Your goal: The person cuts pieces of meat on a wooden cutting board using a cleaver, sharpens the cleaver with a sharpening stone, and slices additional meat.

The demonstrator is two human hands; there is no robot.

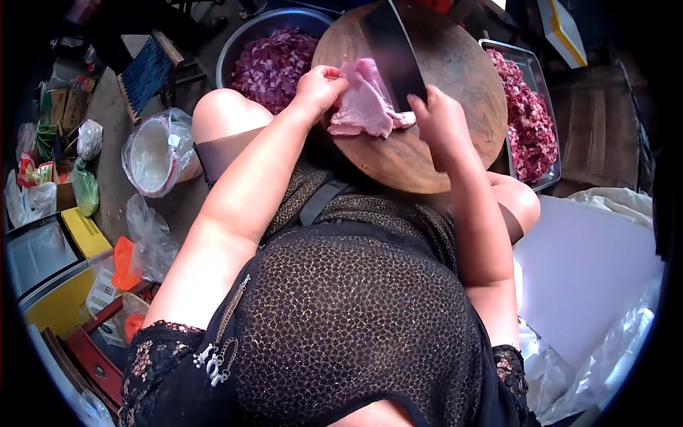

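Note:
A pale pink slab of raw meat [361, 107] lies on the round wooden chopping block [466, 107] in front of me. My left hand [320, 92] pinches the slab at its left edge, fingers closed. In my right hand [437, 121] is a broad dark cleaver [395, 53], its handle mostly hidden by the fingers. The blade stands tilted at the right side of the meat; whether it touches cannot be told. Beyond my left hand, a metal basin [231, 60] holds diced meat [276, 67]. To the right of the block, a metal tray [553, 146] is filled with chopped meat [526, 117].
A white bucket [151, 153] lined with clear plastic stands left of my knee. Farther left are a small blue woven stool [148, 75], plastic bags [153, 235] and a green vegetable [85, 188]. A pale flat board [587, 267] lies at right, below wooden planks [594, 121].

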